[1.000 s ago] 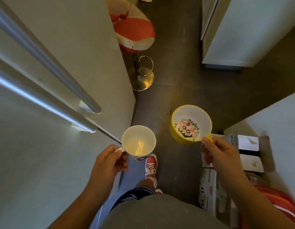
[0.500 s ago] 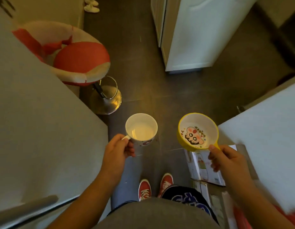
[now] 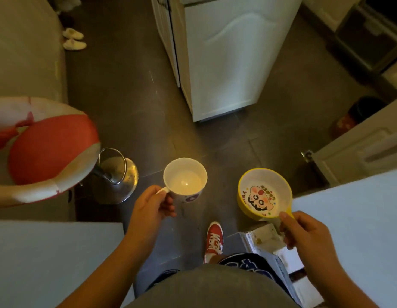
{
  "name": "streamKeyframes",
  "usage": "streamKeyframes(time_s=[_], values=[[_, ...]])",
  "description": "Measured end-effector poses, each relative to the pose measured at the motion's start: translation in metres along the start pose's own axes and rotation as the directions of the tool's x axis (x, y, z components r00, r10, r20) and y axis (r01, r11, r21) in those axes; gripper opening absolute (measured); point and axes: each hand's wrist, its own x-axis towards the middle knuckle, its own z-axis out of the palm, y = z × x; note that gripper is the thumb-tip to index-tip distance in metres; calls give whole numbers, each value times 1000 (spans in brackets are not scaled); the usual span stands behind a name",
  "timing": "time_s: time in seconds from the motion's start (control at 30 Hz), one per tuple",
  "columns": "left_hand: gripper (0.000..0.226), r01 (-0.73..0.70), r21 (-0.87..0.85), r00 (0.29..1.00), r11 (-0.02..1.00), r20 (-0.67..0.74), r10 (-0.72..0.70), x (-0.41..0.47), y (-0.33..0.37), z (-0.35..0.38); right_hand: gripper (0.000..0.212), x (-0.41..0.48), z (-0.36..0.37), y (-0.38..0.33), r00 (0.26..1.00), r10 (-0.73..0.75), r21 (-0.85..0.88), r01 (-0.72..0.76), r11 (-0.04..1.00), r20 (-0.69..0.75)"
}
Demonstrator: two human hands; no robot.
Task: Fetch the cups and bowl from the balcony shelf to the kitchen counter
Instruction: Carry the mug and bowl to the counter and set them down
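Stool (image 3: 53, 150) farther left now; cup (image 3: 185, 176) handle-held in left hand (image 3: 152, 207), bowl (image 3: 264, 194) in right hand (image 3: 304, 230).

dim, warm light falls on a dark tiled floor (image 3: 130, 103). a white cabinet (image 3: 226, 63) stands ahead. at left is a red and cream stool (image 3: 48, 150) on a shiny chrome base (image 3: 117, 183). pale slippers (image 3: 74, 40) lie on the floor at the upper left.

red bar stool (image 3: 44, 150), white cabinet (image 3: 226, 58), slippers (image 3: 74, 38), cardboard box (image 3: 270, 247)
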Motion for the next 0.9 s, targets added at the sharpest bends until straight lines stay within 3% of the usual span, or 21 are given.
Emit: streamKeyframes(time_s=[0.23,0.4,0.5,0.67,0.9], values=[[25,15,-26,998,1000,-65,-16,84,40,12,34,120,27,-69,997,-42,41,40,998,63],[19,-1,33,1000,999,-26,2,162,60,11,27,198,60,-108,997,-63,90,59,994,37],[22,-36,137,999,990,34,32,225,78,16,30,236,73,-133,998,-64,103,64,993,-4],[48,-7,104,980,995,199,-14,325,125,51,33,283,72,-163,986,19,167,9,986,-164],[37,-76,132,883,988,469,5,413,187,155,29,301,30,-163,888,225,262,-125,957,-400]])
